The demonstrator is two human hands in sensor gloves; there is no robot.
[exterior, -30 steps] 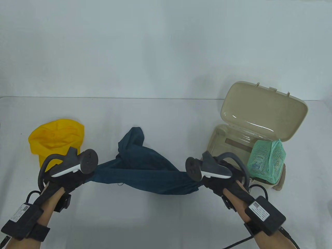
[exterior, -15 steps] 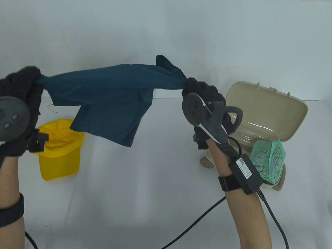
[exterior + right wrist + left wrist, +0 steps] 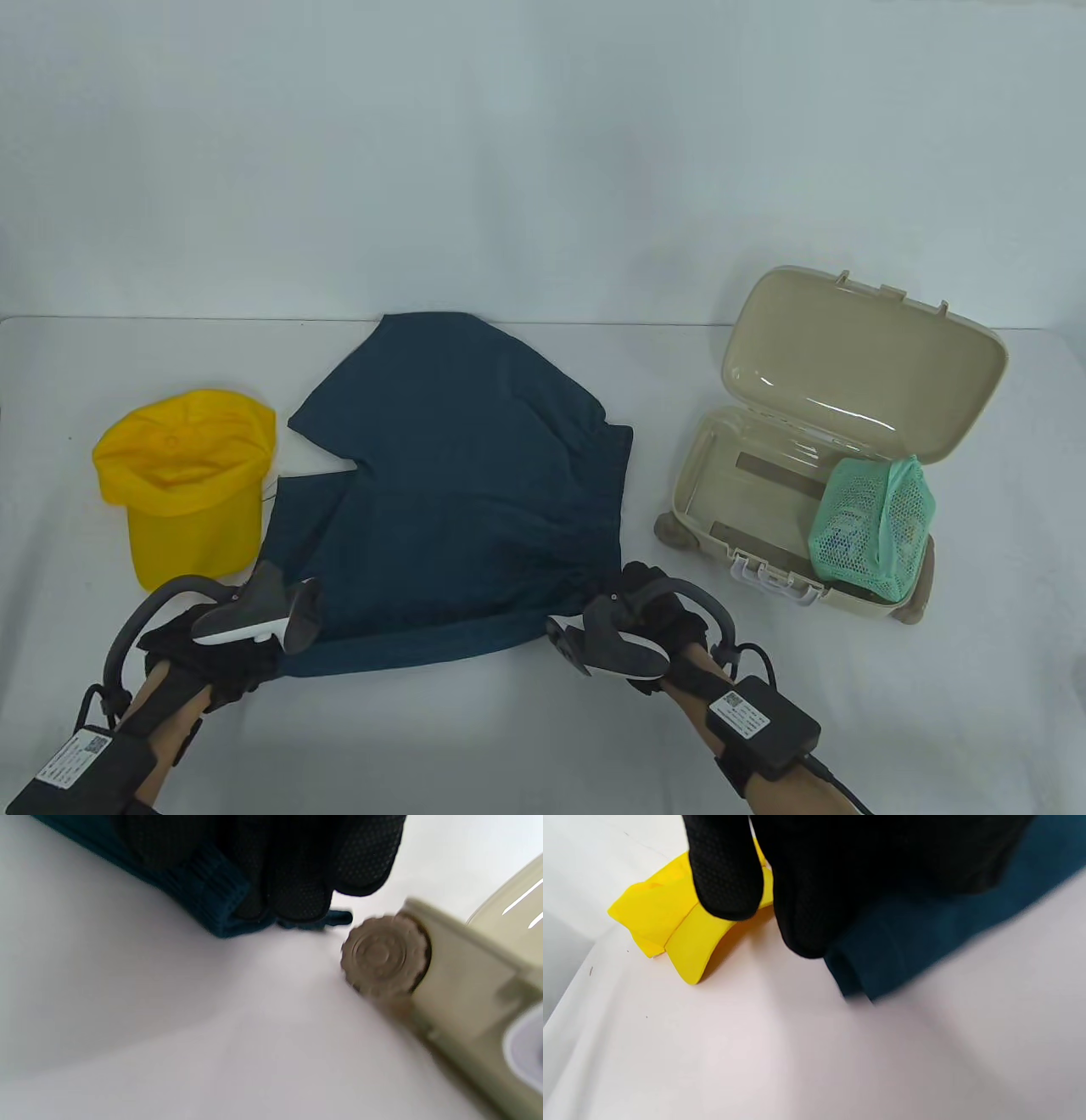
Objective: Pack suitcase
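You will find no text you can read anywhere in these views. The only printed marks are small white labels, one on the black box (image 3: 764, 722) strapped to your right forearm and one on the black box (image 3: 72, 761) strapped to your left forearm; each carries what looks like a square code and tiny lines, too small to make out. No other print or brand shows on anything on the table.

The dark blue shorts (image 3: 458, 475), held stretched in the air half a second ago, have been brought down and spread flat on the table (image 3: 526, 747), gripped at the near corners by the left hand (image 3: 212, 654) and right hand (image 3: 653, 611).
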